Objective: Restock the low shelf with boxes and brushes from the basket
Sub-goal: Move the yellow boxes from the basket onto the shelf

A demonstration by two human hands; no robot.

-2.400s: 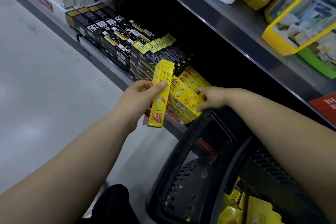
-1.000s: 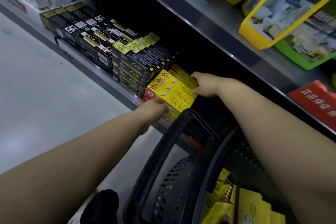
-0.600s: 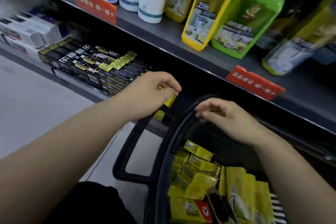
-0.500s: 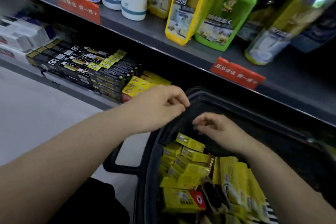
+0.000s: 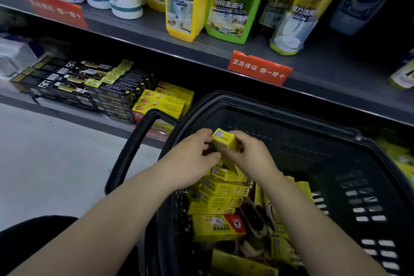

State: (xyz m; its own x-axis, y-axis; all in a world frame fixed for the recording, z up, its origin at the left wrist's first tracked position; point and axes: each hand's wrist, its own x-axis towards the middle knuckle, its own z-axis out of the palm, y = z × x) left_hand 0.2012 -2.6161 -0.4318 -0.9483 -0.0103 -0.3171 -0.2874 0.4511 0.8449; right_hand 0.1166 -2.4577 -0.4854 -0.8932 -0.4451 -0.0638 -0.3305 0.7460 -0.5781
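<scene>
Pinching box [image 5: 224,141]: right hand [image 5: 248,159], perhaps left hand [image 5: 190,159].

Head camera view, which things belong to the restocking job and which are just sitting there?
Job: yellow box, held by left hand and right hand; basket; boxes and brush inside it; low shelf's yellow stack.
Not the job: cleaner bottles, red tag, black boxes.
</scene>
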